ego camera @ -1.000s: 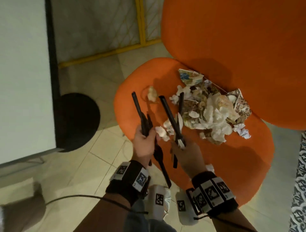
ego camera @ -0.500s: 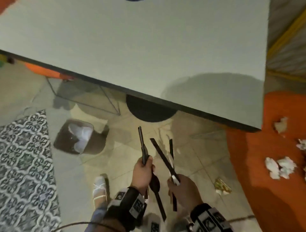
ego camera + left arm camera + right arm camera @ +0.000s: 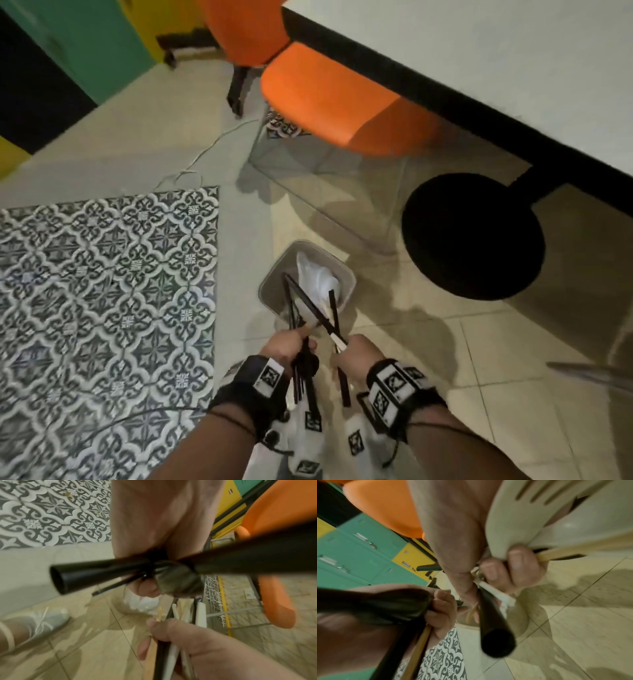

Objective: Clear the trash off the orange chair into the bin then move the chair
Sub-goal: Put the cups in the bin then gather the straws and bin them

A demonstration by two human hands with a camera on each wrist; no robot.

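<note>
From the head view, my left hand (image 3: 286,346) is curled around a bundle of black sticks (image 3: 291,308), and my right hand (image 3: 354,353) grips another bundle, black and pale sticks (image 3: 334,318) together. Both sets of tips hang directly over the bin (image 3: 274,274), which stands on the tiled floor (image 3: 479,394) just ahead of my knuckles. The bin is small, beige, with rounded corners, and white crumpled stuff (image 3: 318,277) lies inside. An orange chair (image 3: 325,96) sits well beyond it, tucked partly under the table (image 3: 513,51).

From the left wrist, my fingers (image 3: 147,589) wrap a black tube (image 3: 102,573); the right hand (image 3: 188,642) shows below, pinching black and white sticks.

From the right wrist, my fingers (image 3: 513,563) clamp white and wooden sticks beside a black tube (image 3: 493,631), the bin rim (image 3: 465,626) just beneath. The picture is blurred. No writing is readable in any view.
</note>
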